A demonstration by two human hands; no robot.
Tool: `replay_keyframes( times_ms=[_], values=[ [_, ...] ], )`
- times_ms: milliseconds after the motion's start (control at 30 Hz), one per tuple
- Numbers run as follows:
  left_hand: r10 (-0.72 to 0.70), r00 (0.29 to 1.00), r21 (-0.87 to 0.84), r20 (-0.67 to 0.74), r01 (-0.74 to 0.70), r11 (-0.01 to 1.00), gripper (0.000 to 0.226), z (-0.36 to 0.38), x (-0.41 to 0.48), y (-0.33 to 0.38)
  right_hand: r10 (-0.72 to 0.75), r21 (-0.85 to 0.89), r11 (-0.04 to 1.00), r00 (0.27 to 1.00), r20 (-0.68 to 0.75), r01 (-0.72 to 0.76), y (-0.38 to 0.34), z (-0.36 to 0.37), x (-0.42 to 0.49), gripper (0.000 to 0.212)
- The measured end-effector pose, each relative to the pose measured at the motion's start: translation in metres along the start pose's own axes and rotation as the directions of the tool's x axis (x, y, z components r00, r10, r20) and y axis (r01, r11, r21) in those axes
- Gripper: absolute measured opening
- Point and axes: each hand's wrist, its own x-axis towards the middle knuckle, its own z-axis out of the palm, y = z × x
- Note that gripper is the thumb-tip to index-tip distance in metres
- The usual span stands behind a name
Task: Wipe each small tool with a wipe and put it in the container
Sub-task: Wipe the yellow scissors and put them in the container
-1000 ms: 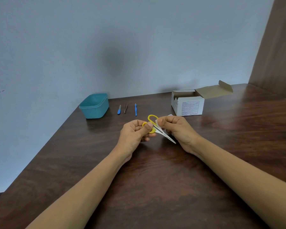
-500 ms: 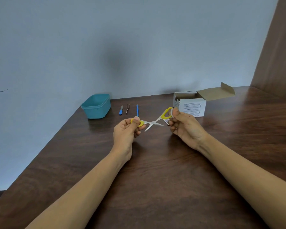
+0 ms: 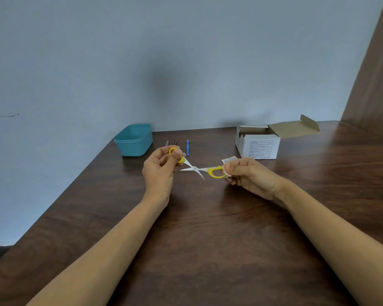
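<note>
Small scissors [image 3: 195,168] with yellow handles are held above the table, blades spread wide. My left hand [image 3: 160,167] pinches one yellow loop; my right hand [image 3: 245,174] pinches the other loop together with a small white wipe [image 3: 226,173]. A teal container [image 3: 133,139] stands at the back left. Beside it lie three small tools: a blue-handled one [image 3: 166,143], thin tweezers [image 3: 175,142] and a blue pick [image 3: 187,147].
An open white cardboard box [image 3: 258,142] with its flap folded back stands at the back right; a torn wipe packet [image 3: 229,159] lies in front of it. The dark wooden table [image 3: 208,228] meets the wall behind and drops off at its left edge.
The scissors, held together near closed a second ago, have been pulled open. My hands moved apart, each holding one handle, and the blades now cross wide.
</note>
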Motion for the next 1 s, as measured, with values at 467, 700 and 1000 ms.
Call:
replay_keyframes(
  times_ms=[467, 700, 1000],
  values=[
    [-0.207, 0.955, 0.118, 0.214, 0.185, 0.976, 0.014, 0.020, -0.027, -0.013, 0.043, 0.391, 0.917, 0.957, -0.288, 0.077, 0.003, 0.033, 0.005, 0.010],
    [-0.109, 0.968, 0.188, 0.227, 0.067, 0.980, 0.009, 0.021, -0.036, -0.007, -0.023, 0.278, 0.956, 0.968, -0.248, 0.094, 0.003, 0.049, 0.001, 0.017],
    [-0.002, 0.993, 0.318, 0.122, -0.037, 0.947, 0.014, 0.020, -0.036, -0.008, -0.041, 0.202, 0.974, 0.961, -0.275, 0.100, 0.004, 0.049, 0.001, 0.008]
  ],
)
